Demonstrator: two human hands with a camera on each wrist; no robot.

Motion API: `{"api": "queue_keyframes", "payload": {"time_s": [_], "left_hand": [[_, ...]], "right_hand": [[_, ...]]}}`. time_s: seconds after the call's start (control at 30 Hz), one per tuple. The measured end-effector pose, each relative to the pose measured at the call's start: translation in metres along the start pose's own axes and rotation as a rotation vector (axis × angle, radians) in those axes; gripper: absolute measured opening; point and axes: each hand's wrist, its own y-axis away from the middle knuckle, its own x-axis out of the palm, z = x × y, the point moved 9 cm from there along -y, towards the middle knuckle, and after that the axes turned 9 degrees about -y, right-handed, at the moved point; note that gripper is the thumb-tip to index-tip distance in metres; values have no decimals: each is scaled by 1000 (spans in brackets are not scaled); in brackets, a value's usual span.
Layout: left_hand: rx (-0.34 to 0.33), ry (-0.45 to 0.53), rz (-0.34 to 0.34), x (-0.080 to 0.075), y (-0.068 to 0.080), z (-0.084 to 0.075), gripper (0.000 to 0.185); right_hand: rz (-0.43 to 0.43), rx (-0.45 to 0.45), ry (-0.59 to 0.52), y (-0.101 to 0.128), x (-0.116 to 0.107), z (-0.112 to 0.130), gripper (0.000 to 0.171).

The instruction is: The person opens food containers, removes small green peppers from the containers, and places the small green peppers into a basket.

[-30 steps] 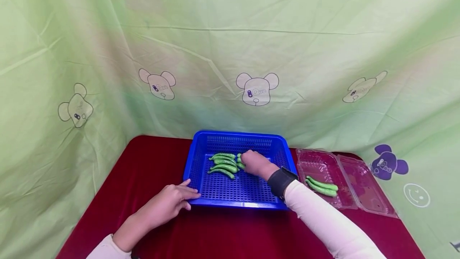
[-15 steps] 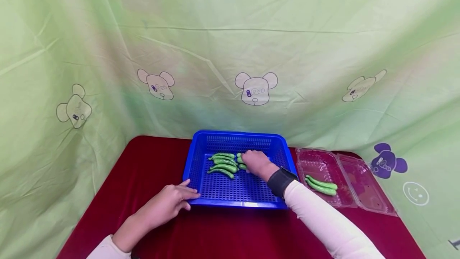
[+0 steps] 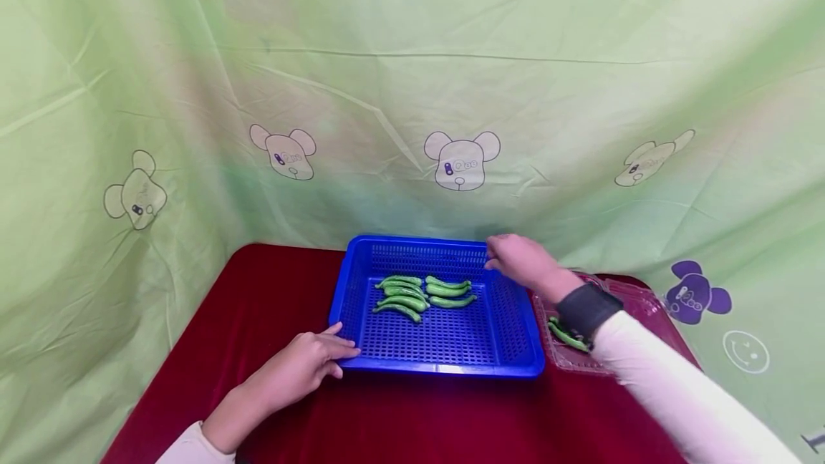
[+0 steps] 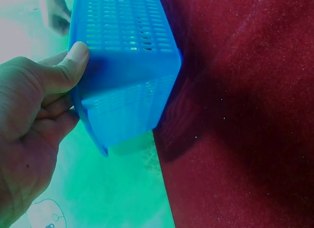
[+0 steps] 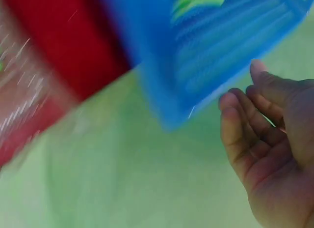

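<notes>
A blue slotted basket (image 3: 509, 335) stands on the red table and holds several green peppers (image 3: 422, 292) in its far half. My left hand (image 3: 335, 349) rests against the basket's front left corner, thumb (image 4: 73, 56) pressed flat on the wall of the basket (image 4: 127, 71). My right hand (image 3: 499, 260) hovers over the basket's far right corner, fingers relaxed and empty. In the right wrist view the right hand (image 5: 245, 90) holds nothing, beside the blurred basket (image 5: 216, 56).
A clear clamshell box (image 3: 644, 299) lies open right of the basket, with green peppers (image 3: 563, 335) in it, partly hidden by my right wrist. The red table (image 3: 271, 292) ends at a green cloth backdrop (image 3: 412, 92) close behind.
My right hand let go of the peppers in the basket and rose back and to the right, uncovering them. The left hand stayed at the corner.
</notes>
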Motion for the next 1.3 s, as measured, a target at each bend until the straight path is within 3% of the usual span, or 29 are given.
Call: {"api": "queue_keyframes", "payload": {"time_s": [0.1,0.23,0.43,0.53,0.73,1.0,1.3], "left_hand": [[3,4,4,1,0,-1,34],[2,1,9,1,1,0,35],[-9,-7,23,1,1,2,34],[-20,5,40,3,2,3,34],[-30,16,46,4,2,4,34],[-21,22,38,2,1,2,34],[-30,29,43,0,0,3,34]], "right_hand": [[-19,8,50,24,-22,-23,19],[12,25,90,56,-31,-56,15],[92,12,70,99,-8,-96,19],[154,6,-23,116,13,-105,23],[247,103,-210,133,41,-115,24],[309,181,-188,149,57,-129,18],[259,138,-208,154,58,-131,22]]}}
